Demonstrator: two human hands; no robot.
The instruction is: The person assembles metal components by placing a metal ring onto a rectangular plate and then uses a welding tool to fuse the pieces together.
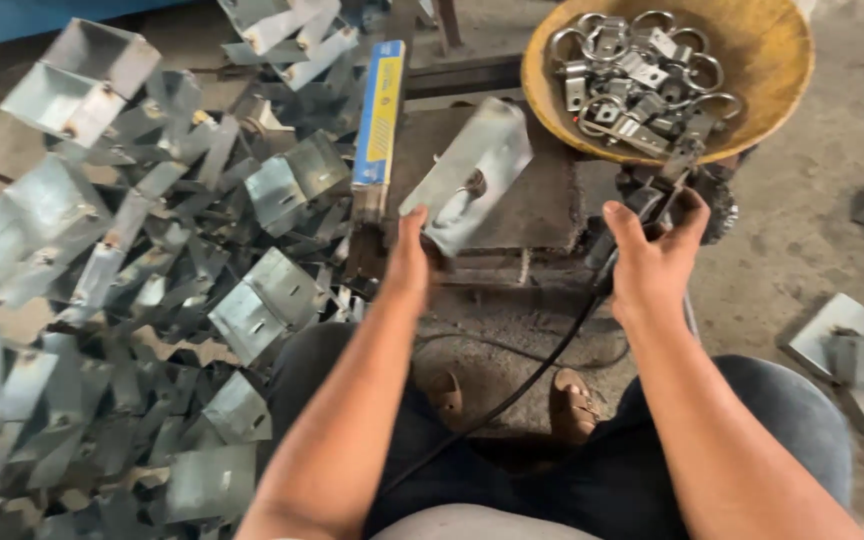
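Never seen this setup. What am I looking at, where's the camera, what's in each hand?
There is no machine here: it is one picture from a camera worn on a person's head, looking down past their knees and sandalled feet at two bare hands. The left hand holds up a folded grey sheet-metal bracket by its lower end. The right hand grips a dark tool handle with a black cable running back between the legs; what kind of tool it is cannot be told. In front lies a dark metal block as a work surface. A large pile of the same brackets covers the floor on the left, with a few more on the right. A round yellow bowl at the top holds metal rings with tabs. A blue-and-yellow flat box leans beside the block.
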